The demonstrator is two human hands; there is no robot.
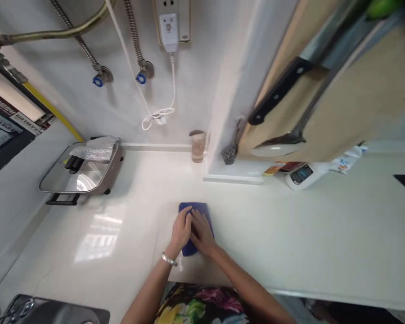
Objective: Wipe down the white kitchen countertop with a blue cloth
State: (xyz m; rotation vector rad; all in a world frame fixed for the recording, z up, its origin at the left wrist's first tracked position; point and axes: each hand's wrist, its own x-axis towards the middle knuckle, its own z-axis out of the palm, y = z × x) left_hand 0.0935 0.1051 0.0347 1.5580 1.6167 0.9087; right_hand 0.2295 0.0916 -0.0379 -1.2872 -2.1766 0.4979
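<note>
A blue cloth (pixel 190 248), folded into a rough rectangle, lies on the white countertop (pixel 138 225) in front of me. My left hand (pixel 181 229), with a silver bracelet at the wrist, rests on the cloth's left side, its fingers somewhat bent and apart. On the right part of the cloth, my right hand (pixel 202 234) lies with fingers stretched out. The two hands nearly meet at the cloth's middle.
An electric pan (pixel 111 173) with a glass lid stands at the back left. A clear jar (pixel 198 147) is by the wall corner. A knife (pixel 281 92) and a ladle hang at the right, above a white bottle (pixel 305 176). A sink (pixel 64 312) is at the lower left.
</note>
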